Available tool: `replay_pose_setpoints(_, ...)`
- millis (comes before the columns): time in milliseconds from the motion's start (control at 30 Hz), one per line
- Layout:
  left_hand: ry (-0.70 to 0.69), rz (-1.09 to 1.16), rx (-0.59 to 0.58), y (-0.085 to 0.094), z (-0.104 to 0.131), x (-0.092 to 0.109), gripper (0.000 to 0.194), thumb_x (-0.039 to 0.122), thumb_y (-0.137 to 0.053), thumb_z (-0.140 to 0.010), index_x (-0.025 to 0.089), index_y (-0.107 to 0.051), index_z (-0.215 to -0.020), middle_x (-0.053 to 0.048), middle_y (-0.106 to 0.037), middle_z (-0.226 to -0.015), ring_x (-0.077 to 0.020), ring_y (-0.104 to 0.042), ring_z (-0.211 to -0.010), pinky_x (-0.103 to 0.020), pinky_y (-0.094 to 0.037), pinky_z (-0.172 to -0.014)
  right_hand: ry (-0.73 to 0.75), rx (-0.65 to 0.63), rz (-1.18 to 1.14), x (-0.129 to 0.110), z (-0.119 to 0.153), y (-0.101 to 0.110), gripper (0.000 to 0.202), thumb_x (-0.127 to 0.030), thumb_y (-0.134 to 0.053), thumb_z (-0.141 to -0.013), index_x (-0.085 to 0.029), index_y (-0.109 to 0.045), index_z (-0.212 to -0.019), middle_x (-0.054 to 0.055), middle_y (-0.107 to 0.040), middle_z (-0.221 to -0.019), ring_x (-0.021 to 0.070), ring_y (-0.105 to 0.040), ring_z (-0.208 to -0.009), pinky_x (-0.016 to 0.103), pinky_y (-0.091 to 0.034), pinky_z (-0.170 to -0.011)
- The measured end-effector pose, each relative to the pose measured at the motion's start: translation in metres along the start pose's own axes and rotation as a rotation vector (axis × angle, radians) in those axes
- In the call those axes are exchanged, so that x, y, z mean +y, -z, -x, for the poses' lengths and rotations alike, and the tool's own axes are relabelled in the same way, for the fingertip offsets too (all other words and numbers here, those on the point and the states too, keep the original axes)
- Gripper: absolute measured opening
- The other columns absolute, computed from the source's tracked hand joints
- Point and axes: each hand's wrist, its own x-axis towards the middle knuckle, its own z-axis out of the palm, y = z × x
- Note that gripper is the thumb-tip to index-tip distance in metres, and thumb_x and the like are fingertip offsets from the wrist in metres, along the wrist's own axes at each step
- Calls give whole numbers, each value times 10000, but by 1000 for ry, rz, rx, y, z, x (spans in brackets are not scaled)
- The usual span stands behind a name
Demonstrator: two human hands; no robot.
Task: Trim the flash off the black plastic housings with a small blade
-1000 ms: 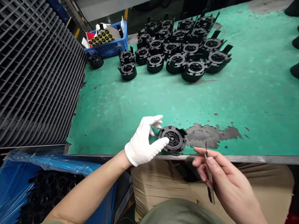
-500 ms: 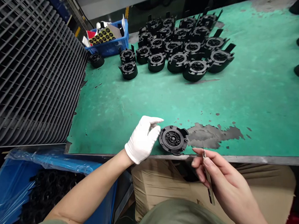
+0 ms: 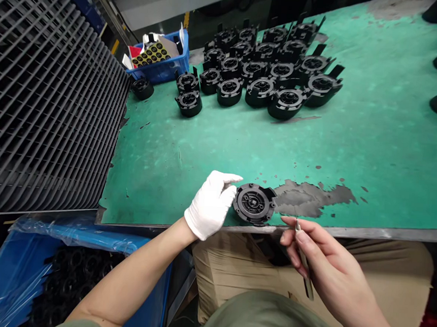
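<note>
Black round part (image 3: 253, 203): one, lying flat at the near edge of the green desk (image 3: 371, 143), its ribbed face up.
Left hand (image 3: 211, 206): in a white glove, at 9 o'clock of the part, fingers curled loosely, fingertips at its rim; whether they press it cannot be told.
Right hand (image 3: 321, 258): bare, at 4 o'clock of the part, just apart from it, thumb and fingers pinched on one pair of tweezers (image 3: 303, 260).
Finished parts (image 3: 261, 70): a cluster of about twenty black housings at 12 o'clock, well apart.
Blue bin (image 3: 161, 61): one, at 11 o'clock, holding sticker sheets.
Grille panels (image 3: 48, 99): a grey stack at 9 o'clock.
Blue crate (image 3: 15, 274): one, below the desk at 8 o'clock, with more black parts.
</note>
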Motion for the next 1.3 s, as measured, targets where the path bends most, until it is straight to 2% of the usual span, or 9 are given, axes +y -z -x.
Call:
replay_pose_setpoints(100, -7, -33, -60, 0, -1, 3, 640, 713, -683, -1153, 207, -669, -1543, -157, -742, -1359, -286, -784, -1167, -495, -695, -1072, -12, -1, -2, 2, 0, 1, 579, -750, -825, -1026, -227, -818, -1275, 81, -770, -932, 140, -613, -598, 259, -531, -464)
replay_pose_setpoints(200, -63, -144, -115, -3, -5, 7, 1093, 990, -898, -808, 179, -679, -1507, -197, -742, -1371, -413, -773, -1260, -624, -690, -1114, -14, -6, 3, 1, 0, 0, 595, -760, -829, -1020, -227, -816, -1283, 78, -766, -925, 141, -615, -602, 253, -523, -459)
replay_pose_setpoints(267, -164, -216, -134, -8, -7, 5, 1197, 1041, -945, -665, 174, -692, -1451, -204, -764, -1332, -457, -786, -1257, -661, -688, -1115, -3, 4, 4, -1, 0, -1, 614, -775, -841, -1002, -222, -815, -1269, 77, -764, -912, 140, -612, -598, 249, -517, -451)
replay_pose_setpoints(467, -325, -236, 50, -20, 1, -9, 926, 785, -1033, -814, 210, -614, -1408, -216, -805, -1396, -388, -846, -1263, -570, -718, -1098, 11, 17, 37, -9, -3, -5, 668, -827, -795, -1014, -220, -785, -1294, 41, -721, -761, 110, -484, -468, 254, -441, -400)
replay_pose_setpoints(600, -317, -208, -25, -19, 4, -4, 967, 641, -1045, -859, 183, -589, -1578, -237, -802, -1506, -401, -836, -1375, -576, -714, -1182, 14, 16, 19, -15, -7, -10, 725, -830, -823, -989, -232, -738, -1391, 24, -707, -746, 123, -483, -490, 256, -435, -397)
replay_pose_setpoints(867, -117, -232, -96, -16, -5, 0, 1333, 980, -1015, -639, 150, -659, -1620, -256, -799, -1539, -499, -784, -1470, -651, -660, -1283, -9, -14, 86, -9, -3, -5, 706, -802, -779, -1044, -230, -762, -1458, 22, -688, -743, 139, -491, -534, 283, -489, -446)
replay_pose_setpoints(1033, -88, -139, -173, -12, -14, 16, 770, 778, -1023, -792, 223, -776, -1265, -128, -884, -1192, -375, -891, -1078, -545, -749, -1053, 21, 19, 84, -13, -6, -6, 747, -846, -826, -976, -205, -763, -1353, 29, -675, -715, 160, -533, -543, 299, -510, -439)
replay_pose_setpoints(1100, -150, -140, -181, -11, -14, 19, 655, 676, -984, -847, 229, -768, -1273, -130, -885, -1222, -368, -893, -1061, -537, -752, -1027, 20, 35, 70, -14, -7, -8, 760, -849, -831, -969, -214, -752, -1378, 23, -681, -706, 156, -522, -536, 290, -494, -438)
replay_pose_setpoints(1300, -303, -199, -215, -10, -2, 1, 1152, 701, -922, -887, 152, -452, -1785, -272, -727, -1655, -476, -758, -1515, -654, -635, -1309, -29, -30, 89, 0, 5, -16, 776, -854, -766, -1024, -220, -753, -1471, -4, -646, -641, 163, -551, -534, 283, -500, -478)
